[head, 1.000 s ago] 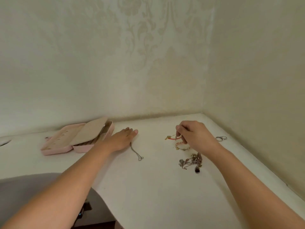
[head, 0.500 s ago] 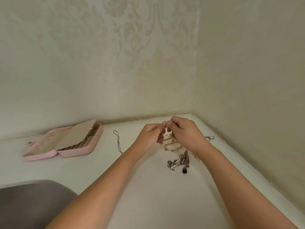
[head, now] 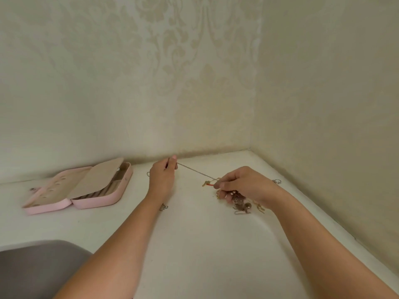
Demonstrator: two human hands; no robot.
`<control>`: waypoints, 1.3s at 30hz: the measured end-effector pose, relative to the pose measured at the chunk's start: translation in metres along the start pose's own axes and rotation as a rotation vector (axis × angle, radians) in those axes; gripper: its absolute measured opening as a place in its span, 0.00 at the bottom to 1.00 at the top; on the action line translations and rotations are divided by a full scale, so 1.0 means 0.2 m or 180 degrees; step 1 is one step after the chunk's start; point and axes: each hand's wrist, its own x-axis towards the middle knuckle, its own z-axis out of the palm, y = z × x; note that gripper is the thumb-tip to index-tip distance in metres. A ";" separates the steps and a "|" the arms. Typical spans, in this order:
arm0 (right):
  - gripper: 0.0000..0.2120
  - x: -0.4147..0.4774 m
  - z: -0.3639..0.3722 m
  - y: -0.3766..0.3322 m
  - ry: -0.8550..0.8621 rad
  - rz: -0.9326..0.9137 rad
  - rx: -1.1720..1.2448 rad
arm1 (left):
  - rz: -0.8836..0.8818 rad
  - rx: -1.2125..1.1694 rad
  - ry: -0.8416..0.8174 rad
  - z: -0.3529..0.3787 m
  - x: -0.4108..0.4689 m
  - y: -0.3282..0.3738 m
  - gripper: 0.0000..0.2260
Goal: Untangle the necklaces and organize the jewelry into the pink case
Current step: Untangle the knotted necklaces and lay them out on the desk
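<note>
Left grip (head: 163,176): pinches chain (head: 196,172) end, raised. Right grip (head: 244,184): pinches the other end, chain taut, over tangle (head: 239,205) on worktop (head: 194,244). Pink case (head: 97,202): open, far left, well apart.

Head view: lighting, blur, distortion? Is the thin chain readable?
Head view: soft even light, no glare; the rear edge of the table bows slightly; the chain between left hand and right hand is thin but traceable; the links of the tangle are too small to separate.
</note>
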 end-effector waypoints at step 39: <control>0.08 0.03 0.08 -0.02 0.0623 -0.1069 -0.0466 | -0.0579 -0.1863 -0.2470 0.03 -0.13 0.11 0.09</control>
